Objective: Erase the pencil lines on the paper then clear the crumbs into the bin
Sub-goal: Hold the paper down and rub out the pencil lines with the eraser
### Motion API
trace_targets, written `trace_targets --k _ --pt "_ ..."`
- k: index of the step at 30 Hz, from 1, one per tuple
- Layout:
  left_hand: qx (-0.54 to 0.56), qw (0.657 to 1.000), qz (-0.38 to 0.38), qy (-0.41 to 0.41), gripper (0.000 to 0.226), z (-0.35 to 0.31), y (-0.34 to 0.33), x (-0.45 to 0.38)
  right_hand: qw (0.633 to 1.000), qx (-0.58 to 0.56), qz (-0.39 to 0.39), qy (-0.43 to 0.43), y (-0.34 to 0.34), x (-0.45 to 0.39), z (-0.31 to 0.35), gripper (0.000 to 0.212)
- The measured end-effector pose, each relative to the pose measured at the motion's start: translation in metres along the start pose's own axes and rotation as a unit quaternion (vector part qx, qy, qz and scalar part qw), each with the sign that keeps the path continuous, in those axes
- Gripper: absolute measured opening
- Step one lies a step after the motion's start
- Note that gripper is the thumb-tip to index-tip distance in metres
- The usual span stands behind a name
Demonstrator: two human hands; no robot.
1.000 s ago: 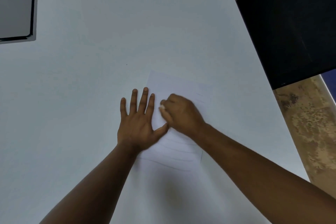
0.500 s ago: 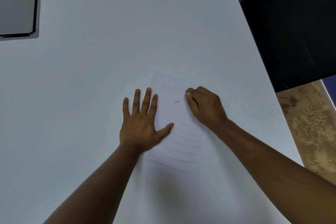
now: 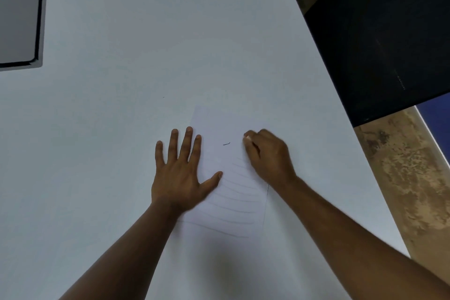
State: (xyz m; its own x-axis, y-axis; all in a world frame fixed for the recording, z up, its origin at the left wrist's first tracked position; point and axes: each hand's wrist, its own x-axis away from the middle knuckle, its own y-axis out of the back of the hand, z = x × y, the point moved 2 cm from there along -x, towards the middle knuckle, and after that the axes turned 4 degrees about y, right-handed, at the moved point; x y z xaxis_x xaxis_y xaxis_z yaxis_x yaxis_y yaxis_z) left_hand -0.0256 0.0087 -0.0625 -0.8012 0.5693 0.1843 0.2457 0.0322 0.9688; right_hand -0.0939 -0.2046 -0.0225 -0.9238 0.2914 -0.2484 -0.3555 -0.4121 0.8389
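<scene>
White table (image 3: pixel 146 56) filled the frame; the paper (image 3: pixel 233 192) lay at lower centre. The left hand (image 3: pixel 179 175) pressed spread on its left edge; the right hand (image 3: pixel 267 156) pinched an eraser (image 3: pixel 248 138). Thin and light, the sheet would likely buckle unless pinned near the rubbing.

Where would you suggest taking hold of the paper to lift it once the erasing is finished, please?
Probably at the far edge of the paper. It lies flat on the table, and that end is bare, while the left hand presses its left side and the right hand covers its right edge. Come from the far side, slide a fingertip under, then pinch, keeping the crumb on top.
</scene>
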Motion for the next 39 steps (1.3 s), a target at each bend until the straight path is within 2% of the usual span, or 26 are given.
trace_targets --k 6,11,13,19,22,26,29,32,34,36,39 --pt "0.004 1.000 -0.015 -0.005 0.091 0.001 -0.003 0.001 0.992 -0.117 0.031 -0.040 -0.017 0.056 0.051 0.025" --pt "0.012 1.000 0.029 -0.002 0.089 0.004 0.007 -0.003 0.973 -0.167 -0.038 -0.157 -0.021 0.058 0.057 0.022" --pt "0.007 1.000 0.020 0.007 0.085 0.001 0.012 -0.001 0.960 -0.193 -0.050 -0.198 -0.022 0.056 0.061 0.019" --pt "0.069 0.991 -0.033 0.110 0.072 -0.027 -0.013 0.041 0.919 -0.285 -0.017 -0.271 -0.034 0.059 0.073 0.019" --pt "0.072 0.986 -0.047 0.144 0.075 -0.036 -0.025 0.050 0.946 -0.231 -0.010 -0.225 -0.029 0.056 0.066 0.021" --pt "0.041 0.988 -0.054 0.140 0.079 -0.038 -0.030 0.052 0.993 -0.086 0.011 -0.078 -0.028 0.046 0.054 0.012" --pt "0.031 0.989 -0.054 0.136 0.080 -0.037 -0.030 0.053 0.998 -0.001 0.059 0.028 -0.040 0.046 0.054 0.013" --pt "0.031 0.989 -0.050 0.139 0.081 -0.038 -0.028 0.053 0.991 0.052 0.071 0.104 -0.040 0.037 0.038 0.017" --pt "0.033 0.988 -0.047 0.142 0.081 -0.039 -0.026 0.053 0.989 0.096 0.067 0.094 -0.030 0.024 0.012 0.015" --pt "0.034 0.988 -0.041 0.146 0.081 -0.039 -0.024 0.052 0.987 0.136 0.064 0.049 -0.012 0.010 -0.015 0.018" --pt "0.032 0.988 -0.042 0.147 0.081 -0.039 -0.024 0.052 0.992 0.121 0.005 0.028 0.005 0.001 -0.031 0.026"
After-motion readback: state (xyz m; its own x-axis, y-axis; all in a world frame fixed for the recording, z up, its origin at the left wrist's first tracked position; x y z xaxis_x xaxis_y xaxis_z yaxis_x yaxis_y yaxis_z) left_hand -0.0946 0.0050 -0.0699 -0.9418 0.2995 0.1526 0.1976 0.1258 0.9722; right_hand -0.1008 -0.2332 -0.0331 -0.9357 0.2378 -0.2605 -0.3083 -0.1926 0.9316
